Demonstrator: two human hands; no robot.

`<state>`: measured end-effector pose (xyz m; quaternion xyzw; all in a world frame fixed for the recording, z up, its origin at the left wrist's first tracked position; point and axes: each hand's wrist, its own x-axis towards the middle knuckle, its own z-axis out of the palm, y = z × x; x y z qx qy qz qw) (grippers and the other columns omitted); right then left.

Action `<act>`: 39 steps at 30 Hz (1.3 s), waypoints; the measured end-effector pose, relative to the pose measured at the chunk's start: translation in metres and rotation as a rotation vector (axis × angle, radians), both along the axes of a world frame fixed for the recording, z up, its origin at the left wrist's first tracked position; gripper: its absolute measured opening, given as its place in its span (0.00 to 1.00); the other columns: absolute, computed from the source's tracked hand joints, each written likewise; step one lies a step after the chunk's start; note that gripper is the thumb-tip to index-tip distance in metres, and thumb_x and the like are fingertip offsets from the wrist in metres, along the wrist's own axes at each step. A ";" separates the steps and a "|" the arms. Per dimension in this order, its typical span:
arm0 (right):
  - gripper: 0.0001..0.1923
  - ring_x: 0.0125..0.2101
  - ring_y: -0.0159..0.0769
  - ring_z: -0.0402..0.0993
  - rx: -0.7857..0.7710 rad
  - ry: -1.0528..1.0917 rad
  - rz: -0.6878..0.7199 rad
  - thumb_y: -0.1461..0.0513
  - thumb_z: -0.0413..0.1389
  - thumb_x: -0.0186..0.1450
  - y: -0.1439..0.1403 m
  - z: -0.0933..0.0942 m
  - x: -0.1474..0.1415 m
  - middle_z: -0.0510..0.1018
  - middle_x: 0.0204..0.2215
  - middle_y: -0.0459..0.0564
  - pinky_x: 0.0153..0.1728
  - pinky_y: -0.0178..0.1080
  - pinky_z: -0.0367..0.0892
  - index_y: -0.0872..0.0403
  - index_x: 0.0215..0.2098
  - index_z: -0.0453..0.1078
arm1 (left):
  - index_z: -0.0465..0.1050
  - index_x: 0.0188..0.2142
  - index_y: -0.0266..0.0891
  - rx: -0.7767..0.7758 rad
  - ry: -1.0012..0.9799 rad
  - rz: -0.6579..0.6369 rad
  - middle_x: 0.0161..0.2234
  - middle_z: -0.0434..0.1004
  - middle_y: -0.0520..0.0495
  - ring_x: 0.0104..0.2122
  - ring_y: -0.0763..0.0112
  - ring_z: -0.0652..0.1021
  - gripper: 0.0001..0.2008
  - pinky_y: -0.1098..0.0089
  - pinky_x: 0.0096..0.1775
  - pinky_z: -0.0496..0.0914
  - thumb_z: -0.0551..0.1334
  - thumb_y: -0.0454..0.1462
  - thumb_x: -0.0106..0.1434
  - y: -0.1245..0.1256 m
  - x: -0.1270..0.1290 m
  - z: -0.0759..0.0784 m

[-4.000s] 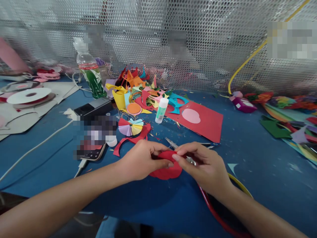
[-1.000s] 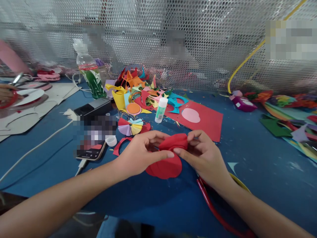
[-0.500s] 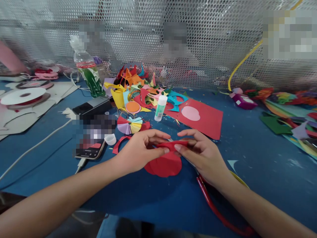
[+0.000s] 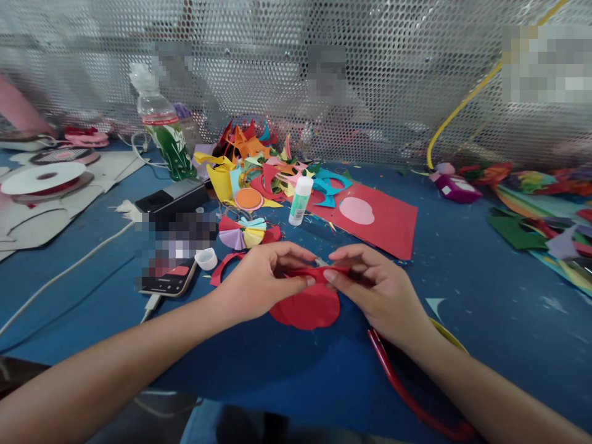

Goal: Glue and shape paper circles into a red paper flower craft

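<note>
Between the fingertips of my left hand and my right hand is a folded piece of red paper, pinched from both ends. Both thumbs press on its near side, and the fingers curl behind it. Just below lie red paper cut-outs with rounded edges on the blue table. Scissors with red handles lie partly hidden under my right hand and forearm. Beyond my hands stands a glue stick without its cap; a white cap rests left of my left hand.
A pleated multicoloured paper rosette and a phone lie on the left. Colourful paper scraps, a green-labelled bottle and a red sheet are farther back. A perforated metal panel borders the table.
Both hands keep the red paper pinched in nearly the same place. The fingers of my right hand have shifted slightly along its folded edge.
</note>
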<state>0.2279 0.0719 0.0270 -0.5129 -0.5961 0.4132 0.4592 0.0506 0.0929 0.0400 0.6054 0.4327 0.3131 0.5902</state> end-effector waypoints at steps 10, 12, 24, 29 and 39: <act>0.15 0.27 0.35 0.77 -0.035 -0.055 0.170 0.59 0.60 0.56 0.003 -0.006 0.004 0.78 0.26 0.45 0.27 0.35 0.70 0.51 0.40 0.64 | 0.74 0.35 0.34 -0.056 0.035 -0.079 0.29 0.80 0.48 0.29 0.74 0.78 0.08 0.77 0.31 0.70 0.63 0.32 0.54 -0.002 -0.002 0.002; 0.18 0.29 0.38 0.78 -0.093 -0.019 0.203 0.58 0.61 0.54 0.004 -0.007 0.004 0.79 0.27 0.46 0.29 0.37 0.72 0.51 0.40 0.63 | 0.75 0.35 0.34 -0.074 0.036 -0.081 0.28 0.80 0.48 0.28 0.75 0.78 0.08 0.78 0.31 0.70 0.63 0.31 0.54 0.000 -0.002 0.001; 0.13 0.33 0.35 0.78 -0.179 0.087 0.287 0.59 0.51 0.64 0.014 -0.005 0.011 0.79 0.31 0.47 0.39 0.40 0.72 0.51 0.47 0.59 | 0.71 0.44 0.37 -0.223 -0.018 -0.180 0.35 0.78 0.45 0.39 0.68 0.78 0.12 0.73 0.34 0.73 0.58 0.35 0.60 0.010 -0.007 0.009; 0.14 0.38 0.34 0.76 -0.069 -0.043 0.375 0.61 0.46 0.67 0.007 -0.006 0.011 0.78 0.38 0.49 0.39 0.39 0.71 0.48 0.51 0.56 | 0.73 0.36 0.35 0.003 0.082 -0.154 0.31 0.76 0.48 0.30 0.74 0.75 0.12 0.74 0.32 0.69 0.57 0.41 0.62 0.007 -0.006 0.006; 0.14 0.27 0.34 0.72 0.548 -0.624 0.142 0.60 0.52 0.63 0.001 -0.005 0.011 0.75 0.28 0.47 0.30 0.37 0.68 0.49 0.48 0.67 | 0.70 0.36 0.34 -0.074 -0.089 -0.162 0.30 0.76 0.49 0.31 0.74 0.76 0.07 0.73 0.34 0.68 0.62 0.34 0.57 0.007 -0.006 -0.001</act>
